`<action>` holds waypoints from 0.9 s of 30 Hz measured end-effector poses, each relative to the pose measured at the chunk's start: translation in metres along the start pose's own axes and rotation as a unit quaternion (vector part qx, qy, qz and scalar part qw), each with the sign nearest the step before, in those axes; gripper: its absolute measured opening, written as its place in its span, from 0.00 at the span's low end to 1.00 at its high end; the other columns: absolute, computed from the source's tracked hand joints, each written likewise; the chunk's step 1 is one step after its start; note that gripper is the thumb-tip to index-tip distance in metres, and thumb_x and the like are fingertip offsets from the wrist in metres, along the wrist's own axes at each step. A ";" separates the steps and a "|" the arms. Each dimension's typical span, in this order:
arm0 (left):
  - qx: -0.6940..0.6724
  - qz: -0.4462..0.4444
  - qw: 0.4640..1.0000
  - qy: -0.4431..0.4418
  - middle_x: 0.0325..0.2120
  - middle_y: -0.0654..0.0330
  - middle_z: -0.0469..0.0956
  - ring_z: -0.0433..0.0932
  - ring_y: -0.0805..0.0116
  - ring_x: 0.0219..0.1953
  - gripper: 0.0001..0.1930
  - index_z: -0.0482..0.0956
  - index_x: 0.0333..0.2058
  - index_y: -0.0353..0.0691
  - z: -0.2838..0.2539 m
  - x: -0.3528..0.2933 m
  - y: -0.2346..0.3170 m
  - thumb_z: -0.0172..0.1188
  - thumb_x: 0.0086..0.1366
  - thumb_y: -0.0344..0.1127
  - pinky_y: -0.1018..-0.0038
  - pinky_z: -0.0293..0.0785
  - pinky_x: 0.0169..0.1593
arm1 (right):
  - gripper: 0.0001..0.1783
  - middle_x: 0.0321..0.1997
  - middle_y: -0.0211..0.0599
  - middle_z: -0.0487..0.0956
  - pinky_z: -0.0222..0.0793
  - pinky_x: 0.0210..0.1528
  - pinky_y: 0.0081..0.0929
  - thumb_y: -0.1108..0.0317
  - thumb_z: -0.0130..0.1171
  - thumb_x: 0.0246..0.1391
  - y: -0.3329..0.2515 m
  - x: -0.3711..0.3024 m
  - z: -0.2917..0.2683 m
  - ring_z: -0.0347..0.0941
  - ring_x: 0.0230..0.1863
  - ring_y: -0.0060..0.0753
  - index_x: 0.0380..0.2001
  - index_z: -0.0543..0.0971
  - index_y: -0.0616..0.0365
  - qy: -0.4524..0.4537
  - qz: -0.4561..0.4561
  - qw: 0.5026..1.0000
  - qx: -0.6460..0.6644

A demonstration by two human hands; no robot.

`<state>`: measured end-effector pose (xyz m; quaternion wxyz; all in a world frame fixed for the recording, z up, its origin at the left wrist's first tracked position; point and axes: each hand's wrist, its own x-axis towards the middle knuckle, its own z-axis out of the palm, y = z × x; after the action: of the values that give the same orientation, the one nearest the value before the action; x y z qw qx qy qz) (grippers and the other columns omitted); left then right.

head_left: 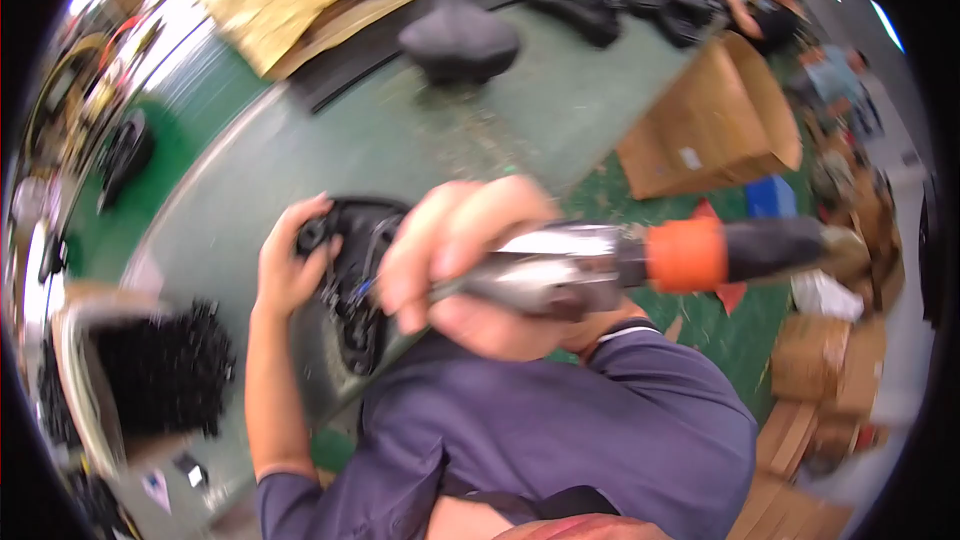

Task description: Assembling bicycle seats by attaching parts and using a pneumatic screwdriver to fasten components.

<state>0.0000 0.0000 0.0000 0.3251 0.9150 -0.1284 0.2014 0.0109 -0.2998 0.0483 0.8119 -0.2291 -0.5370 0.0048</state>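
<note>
An upside-down black bicycle saddle point(355, 340) rests on the green worktable point(230, 180), its underside frame facing up. My left hand point(285, 265) is closed on its left end, fingers over the rim and thumb on the underside. My right hand point(465, 260) is wrapped round a silver power screwdriver point(560, 270) with an orange collar and a black rear end. The tool lies roughly level above the saddle, its front end toward the saddle's middle. Motion blurs the right hand, and its fingers hide the tool's tip.
Another black saddle point(460, 35) sits farther back, beside a torn brown paper package point(310, 0). Several dark saddles point(580, 15) are heaped at the far edge. A box of small black parts point(165, 370) stands at left. An open carton point(710, 130) is at right; other people are beyond.
</note>
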 end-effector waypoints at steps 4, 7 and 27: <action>-0.011 -0.105 0.981 0.165 0.46 0.52 0.86 0.86 0.54 0.49 0.22 0.81 0.53 0.39 0.082 -0.062 0.017 0.74 0.60 0.28 0.65 0.81 0.54 | 0.16 0.48 0.45 0.77 0.78 0.47 0.46 0.73 0.61 0.66 -0.035 -0.021 -0.029 0.80 0.37 0.37 0.53 0.69 0.53 -0.016 0.099 0.993 -0.056; 0.031 -0.187 0.956 0.224 0.45 0.51 0.86 0.86 0.50 0.47 0.23 0.81 0.51 0.39 0.150 -0.102 0.078 0.77 0.58 0.34 0.63 0.82 0.51 | 0.17 0.50 0.43 0.76 0.78 0.47 0.44 0.70 0.57 0.68 -0.072 -0.041 -0.040 0.79 0.36 0.36 0.57 0.70 0.52 -0.038 0.143 0.984 -0.095; -0.112 -0.216 0.931 0.271 0.57 0.54 0.81 0.83 0.54 0.57 0.23 0.85 0.47 0.39 0.172 -0.143 0.070 0.81 0.52 0.35 0.64 0.80 0.59 | 0.19 0.47 0.47 0.76 0.80 0.48 0.50 0.76 0.62 0.64 0.030 -0.048 -0.012 0.79 0.34 0.38 0.54 0.68 0.51 -0.079 0.244 0.959 -0.120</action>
<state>-0.1033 -0.1493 -0.1483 0.4837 0.7888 0.1438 0.3509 0.0083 -0.2893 -0.0085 0.7076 -0.4477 -0.5240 0.1560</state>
